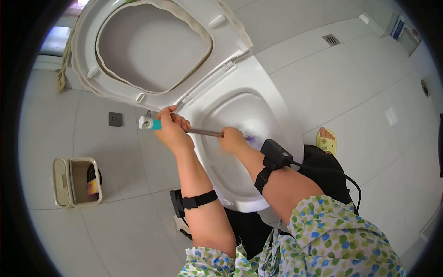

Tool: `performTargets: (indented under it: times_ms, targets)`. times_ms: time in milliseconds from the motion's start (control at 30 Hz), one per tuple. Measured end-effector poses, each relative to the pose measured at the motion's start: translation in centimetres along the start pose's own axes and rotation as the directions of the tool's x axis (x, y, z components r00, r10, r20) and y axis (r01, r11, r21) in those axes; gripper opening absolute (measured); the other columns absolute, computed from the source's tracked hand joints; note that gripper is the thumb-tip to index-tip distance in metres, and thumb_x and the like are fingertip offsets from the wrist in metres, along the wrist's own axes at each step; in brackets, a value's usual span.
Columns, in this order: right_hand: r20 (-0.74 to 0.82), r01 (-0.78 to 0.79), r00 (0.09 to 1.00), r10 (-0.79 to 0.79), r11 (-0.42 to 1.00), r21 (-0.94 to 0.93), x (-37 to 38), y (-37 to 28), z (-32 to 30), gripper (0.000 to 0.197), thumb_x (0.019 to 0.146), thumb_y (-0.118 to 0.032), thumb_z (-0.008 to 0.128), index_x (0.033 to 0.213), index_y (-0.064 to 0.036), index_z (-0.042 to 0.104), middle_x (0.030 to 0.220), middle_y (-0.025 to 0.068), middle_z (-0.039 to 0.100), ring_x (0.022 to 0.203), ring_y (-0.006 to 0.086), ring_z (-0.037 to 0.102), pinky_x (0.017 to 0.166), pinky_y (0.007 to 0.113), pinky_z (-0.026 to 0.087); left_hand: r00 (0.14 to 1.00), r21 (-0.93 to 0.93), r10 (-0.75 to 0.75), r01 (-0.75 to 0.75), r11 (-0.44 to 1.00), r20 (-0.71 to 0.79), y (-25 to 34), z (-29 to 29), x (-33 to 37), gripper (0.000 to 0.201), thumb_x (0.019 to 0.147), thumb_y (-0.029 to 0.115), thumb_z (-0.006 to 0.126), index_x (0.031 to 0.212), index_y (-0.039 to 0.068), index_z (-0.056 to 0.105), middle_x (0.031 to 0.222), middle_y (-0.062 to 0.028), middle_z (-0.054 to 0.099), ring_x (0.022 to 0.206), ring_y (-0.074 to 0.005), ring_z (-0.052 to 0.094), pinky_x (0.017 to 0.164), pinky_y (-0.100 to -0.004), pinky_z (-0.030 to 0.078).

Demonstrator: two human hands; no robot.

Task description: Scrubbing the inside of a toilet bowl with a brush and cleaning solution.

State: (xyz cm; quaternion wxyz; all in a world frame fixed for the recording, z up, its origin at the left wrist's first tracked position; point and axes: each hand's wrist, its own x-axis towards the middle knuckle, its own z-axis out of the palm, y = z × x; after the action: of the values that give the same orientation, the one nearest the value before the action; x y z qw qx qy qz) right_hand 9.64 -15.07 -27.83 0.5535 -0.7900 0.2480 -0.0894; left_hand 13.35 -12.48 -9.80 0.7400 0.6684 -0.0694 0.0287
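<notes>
A long-handled toilet brush (205, 132) slants across the white toilet bowl (214, 177). My left hand (173, 131) is wrapped round the handle's upper end, beside its teal band and white hanging tip. Further down the rod, my right hand (232, 140) grips it over the bowl. Purple bristles show just past my right hand, low inside the bowl; the rest of the brush head is hidden behind that hand and forearm. Behind the bowl, the toilet seat (221, 60) and lid (152, 46) stand raised, with a beige fabric cover round the edges.
On the floor at left stands a beige bin (62, 182) with its lid swung aside and items inside. A floor drain (331, 40) lies at the far right. My foot in a yellow slipper (326, 142) is right of the toilet. A dark square plate (116, 119) sits on the wall at left.
</notes>
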Motion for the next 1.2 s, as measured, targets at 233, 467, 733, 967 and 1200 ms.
performTargets:
  times_ms: [233,467,733,967,1200]
  targets:
    - [0.135,-0.029,0.990,0.035,0.998,-0.047,-2.0,-2.2,-0.3,0.025,0.083,-0.028,0.057,0.085,-0.0045,0.067,0.084,0.0163,0.066,0.085,0.0338,0.063,0.081,0.047,0.044,0.999,-0.024,-0.015,0.013,1.000,-0.053,2.0,-2.8,0.2,0.018,0.084,0.017,0.049,0.082,-0.001,0.051,0.053,0.0018,0.027,0.043,-0.0087,0.025,0.043,-0.0262,0.026]
    - [0.089,0.100,0.992,-0.093,0.991,-0.086,-6.5,-6.1,0.6,0.019,0.079,-0.023,0.057,0.080,-0.0056,0.065,0.081,0.0148,0.065,0.081,0.0335,0.061,0.078,0.046,0.043,0.998,-0.084,-0.003,-0.002,0.996,-0.060,6.0,-7.3,-1.7,0.021,0.089,0.023,0.048,0.087,0.002,0.054,0.053,0.0044,0.023,0.043,-0.0077,0.024,0.044,-0.0241,0.024]
    - [-0.163,0.202,0.961,-0.221,0.971,-0.129,-5.3,-3.9,0.6,0.018,0.084,-0.021,0.057,0.079,-0.0061,0.066,0.081,0.0121,0.065,0.090,0.0277,0.056,0.081,0.041,0.039,0.969,-0.128,0.246,-0.241,0.962,0.032,3.4,-7.4,-6.0,0.028,0.090,0.025,0.047,0.090,-0.001,0.056,0.050,0.0016,0.029,0.042,-0.0090,0.029,0.044,-0.0252,0.029]
    - [-0.006,0.162,0.984,-0.176,0.922,-0.353,-3.7,-0.4,-0.1,0.016,0.083,-0.021,0.057,0.079,-0.0099,0.068,0.085,0.0070,0.065,0.092,0.0232,0.055,0.081,0.038,0.041,0.936,-0.128,0.285,-0.263,0.956,0.207,-1.8,-8.5,-8.4,0.032,0.094,0.025,0.043,0.101,-0.003,0.057,0.052,0.0011,0.030,0.046,-0.0100,0.033,0.051,-0.0266,0.035]
    - [0.093,0.203,0.979,-0.181,0.879,-0.430,-2.3,0.9,0.9,0.014,0.079,-0.011,0.055,0.082,-0.0080,0.069,0.086,0.0097,0.066,0.091,0.0260,0.061,0.078,0.039,0.049,0.968,-0.098,0.213,-0.201,0.975,0.134,-2.1,-8.1,-7.6,0.034,0.096,0.025,0.041,0.107,-0.004,0.054,0.053,0.0016,0.030,0.046,-0.0092,0.032,0.050,-0.0261,0.034]
